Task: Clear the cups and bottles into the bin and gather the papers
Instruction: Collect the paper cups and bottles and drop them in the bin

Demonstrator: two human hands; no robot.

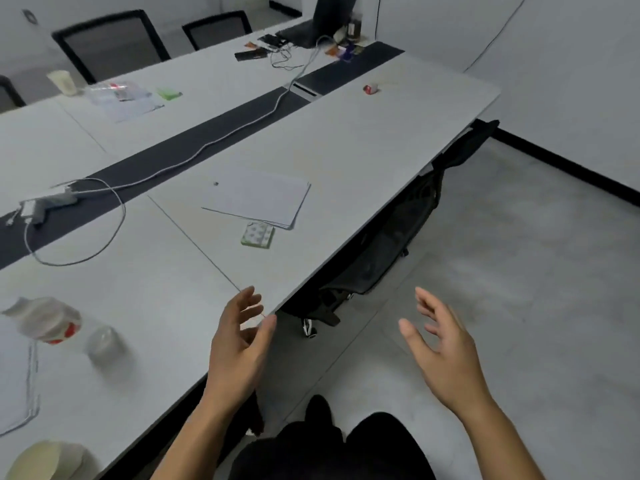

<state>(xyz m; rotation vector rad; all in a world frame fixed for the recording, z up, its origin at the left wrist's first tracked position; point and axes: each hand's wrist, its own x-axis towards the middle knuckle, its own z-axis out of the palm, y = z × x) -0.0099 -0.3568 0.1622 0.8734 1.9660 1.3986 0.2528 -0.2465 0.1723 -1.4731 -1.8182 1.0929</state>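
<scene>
My left hand [242, 337] hovers over the near edge of the white table [363, 143], fingers relaxed and holding nothing. My right hand [443, 348] is raised over the floor, open and empty too. A stack of white papers [259, 199] lies mid-table. At the left lies a plastic bottle with a red label [45, 322], with a clear cup [104, 342] beside it. A beige paper cup [48, 460] shows at the bottom left corner, and another paper cup [62, 82] stands at the far left. More sheets [14, 386] lie at the left edge. No bin is in view.
A green-and-white packet [258, 234] lies beside the paper stack. White cables [104, 216] and a charger run along the dark centre strip. A small red item [370, 88], a laptop [322, 22] and clutter sit far off. A black chair [398, 230] is tucked under the table.
</scene>
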